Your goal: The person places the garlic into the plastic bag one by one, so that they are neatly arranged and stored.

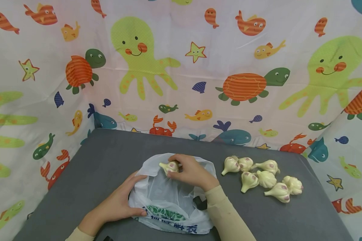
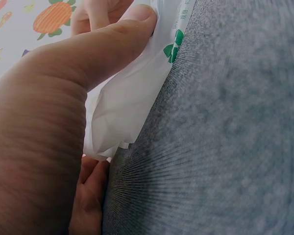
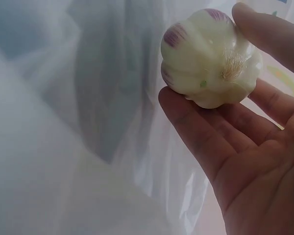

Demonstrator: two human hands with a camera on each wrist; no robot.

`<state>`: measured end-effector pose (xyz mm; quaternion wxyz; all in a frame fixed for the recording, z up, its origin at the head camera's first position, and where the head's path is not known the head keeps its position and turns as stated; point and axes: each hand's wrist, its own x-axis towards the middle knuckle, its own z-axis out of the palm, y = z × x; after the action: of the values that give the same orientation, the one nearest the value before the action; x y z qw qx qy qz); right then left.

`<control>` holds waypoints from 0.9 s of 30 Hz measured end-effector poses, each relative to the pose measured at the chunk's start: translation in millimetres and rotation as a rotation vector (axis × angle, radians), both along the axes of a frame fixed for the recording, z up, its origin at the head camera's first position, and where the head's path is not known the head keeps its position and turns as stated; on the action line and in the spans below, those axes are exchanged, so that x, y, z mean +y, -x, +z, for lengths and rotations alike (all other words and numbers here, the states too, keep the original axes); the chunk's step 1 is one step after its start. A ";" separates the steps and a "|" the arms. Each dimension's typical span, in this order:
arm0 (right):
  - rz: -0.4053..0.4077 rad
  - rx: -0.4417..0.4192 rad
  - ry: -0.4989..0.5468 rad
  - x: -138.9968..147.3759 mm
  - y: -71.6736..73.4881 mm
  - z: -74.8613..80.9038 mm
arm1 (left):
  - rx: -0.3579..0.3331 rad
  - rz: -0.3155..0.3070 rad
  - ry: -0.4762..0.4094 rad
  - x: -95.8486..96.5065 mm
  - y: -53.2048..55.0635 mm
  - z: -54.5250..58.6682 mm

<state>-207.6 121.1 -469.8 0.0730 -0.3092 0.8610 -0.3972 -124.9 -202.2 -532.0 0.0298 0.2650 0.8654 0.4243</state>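
Observation:
A white plastic bag (image 1: 137,201) with green leaves and dark lettering on its front lies on the grey table, its mouth spread wide. My left hand (image 1: 120,201) holds the bag's left side, fingertips at the rim and thumb along the front; the thumb (image 2: 112,44) lies over the plastic in the left wrist view. Over the far part of the mouth, my right hand (image 1: 193,170) grips a garlic bulb (image 1: 169,166) between thumb and fingers, stem pointing left. The right wrist view shows the root end of this purple-streaked bulb (image 3: 210,58), with translucent plastic beside it.
Several more garlic bulbs (image 1: 266,179) lie in a loose group on the table, right of the bag. A small black device (image 1: 200,203) sits at the right wrist. Behind the grey table (image 1: 117,150) hangs a curtain (image 1: 175,110) printed with sea animals.

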 end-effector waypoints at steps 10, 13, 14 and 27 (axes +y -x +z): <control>-0.021 -0.042 -0.036 -3.5 1.4 -6.8 | -0.030 0.007 0.007 0.6 -0.7 1.4; -0.029 -0.049 -0.041 -3.7 0.8 -8.3 | -0.032 0.005 0.010 0.7 -0.7 1.1; -0.032 -0.048 -0.041 -3.6 0.5 -8.8 | -0.031 0.003 0.010 1.0 -0.5 1.1; -0.047 -0.021 -0.066 -11.4 -6.0 -12.1 | -0.002 -0.004 0.021 1.2 -0.9 1.5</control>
<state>-201.6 109.8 -482.0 0.0828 -0.2822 0.8798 -0.3734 -124.0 -201.0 -530.6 0.0341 0.2659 0.8693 0.4153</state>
